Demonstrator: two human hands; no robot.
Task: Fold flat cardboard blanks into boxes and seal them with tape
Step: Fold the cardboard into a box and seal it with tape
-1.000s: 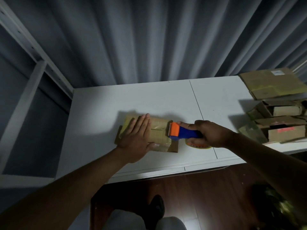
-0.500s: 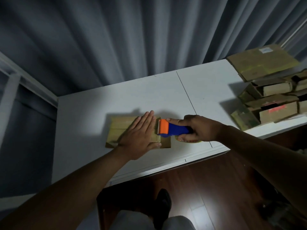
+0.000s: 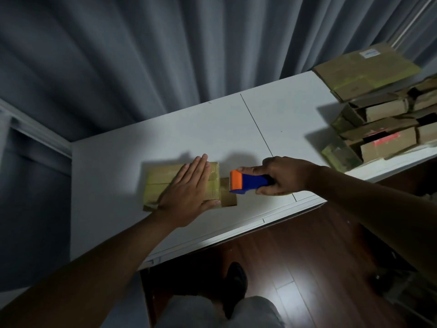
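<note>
A flat left hand point(image 3: 189, 190) presses the taped cardboard box point(image 3: 182, 183) onto the tabletop point(image 3: 283, 114), its long axis running left-right, as the right hand point(image 3: 282, 176), just beside its right end, grips a tape dispenser point(image 3: 248, 181).

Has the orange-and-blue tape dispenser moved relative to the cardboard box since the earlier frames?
Yes. The orange-and-blue tape dispenser, gripped by the right hand, has pulled rightward off the flat tan cardboard box, which the left hand presses flat; earlier its orange head sat over the box.
</note>
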